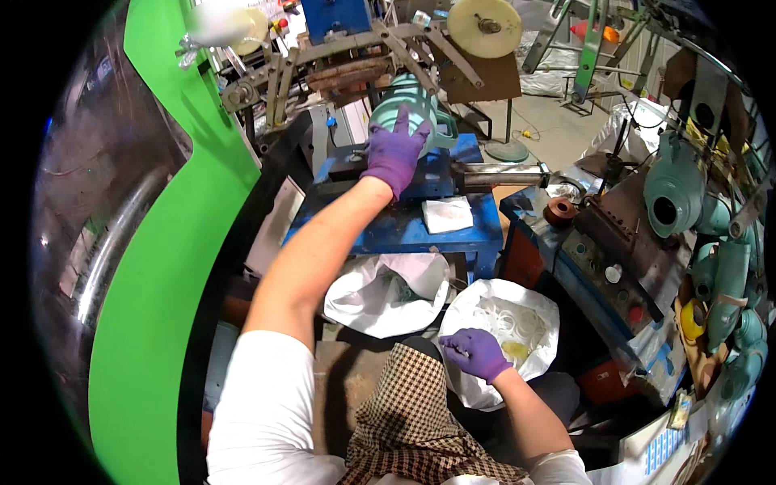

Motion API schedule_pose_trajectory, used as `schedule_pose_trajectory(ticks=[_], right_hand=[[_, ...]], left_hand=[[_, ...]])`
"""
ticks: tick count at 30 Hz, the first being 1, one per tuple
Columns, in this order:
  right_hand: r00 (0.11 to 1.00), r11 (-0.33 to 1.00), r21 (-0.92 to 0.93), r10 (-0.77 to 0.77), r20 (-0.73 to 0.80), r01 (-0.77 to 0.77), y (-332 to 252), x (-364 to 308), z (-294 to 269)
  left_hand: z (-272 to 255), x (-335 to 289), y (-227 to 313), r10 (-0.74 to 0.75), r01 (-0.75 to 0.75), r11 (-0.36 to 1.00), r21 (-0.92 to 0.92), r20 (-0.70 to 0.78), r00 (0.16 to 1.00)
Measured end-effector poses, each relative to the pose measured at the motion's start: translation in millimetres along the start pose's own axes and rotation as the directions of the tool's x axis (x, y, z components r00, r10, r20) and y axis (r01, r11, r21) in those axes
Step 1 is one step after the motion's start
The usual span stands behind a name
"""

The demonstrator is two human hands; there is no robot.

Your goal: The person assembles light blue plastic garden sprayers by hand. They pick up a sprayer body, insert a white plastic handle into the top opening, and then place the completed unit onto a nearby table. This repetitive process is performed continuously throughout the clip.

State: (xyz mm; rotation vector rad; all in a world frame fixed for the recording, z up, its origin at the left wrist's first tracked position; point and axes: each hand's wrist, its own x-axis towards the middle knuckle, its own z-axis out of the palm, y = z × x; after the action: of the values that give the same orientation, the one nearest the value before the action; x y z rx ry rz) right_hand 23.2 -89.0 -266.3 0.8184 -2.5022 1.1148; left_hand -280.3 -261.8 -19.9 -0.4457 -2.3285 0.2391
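My left hand (394, 155), in a purple glove, reaches far forward with its fingers spread around the near end of a teal plastic jug (404, 101). The jug lies on its side on a blue machine stand (380, 234), below metal linkage arms; its handle sticks out to the right. Closer to me, my right hand (477, 354), gloved alike, is curled closed above the left rim of a white sack (543, 311) of pale plastic rings. Whatever its fingers may hold is too small to make out.
A folded white cloth (447, 215) lies on the stand's front. Another white sack (368, 303) hangs below it. A metal cylinder (505, 175) projects rightward. Several teal jugs (675, 190) are piled at right beside a cluttered bench. A green panel (153, 323) curves along the left.
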Motion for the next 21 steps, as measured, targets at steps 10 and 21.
schedule_pose_trajectory(ticks=[10,21], right_hand=[[0.985,0.985,0.045,0.169,-0.016,-0.169,-22.4,-17.4,-34.9],[0.977,0.997,0.067,0.029,0.213,-0.044,-34.6,-16.0,-26.2]], left_hand=[[-9.9,-67.6,26.9,0.449,-0.525,0.815,-0.245,-0.305,0.840],[307.0,-521.1,29.0,0.570,0.162,0.740,-0.653,0.737,0.363]])
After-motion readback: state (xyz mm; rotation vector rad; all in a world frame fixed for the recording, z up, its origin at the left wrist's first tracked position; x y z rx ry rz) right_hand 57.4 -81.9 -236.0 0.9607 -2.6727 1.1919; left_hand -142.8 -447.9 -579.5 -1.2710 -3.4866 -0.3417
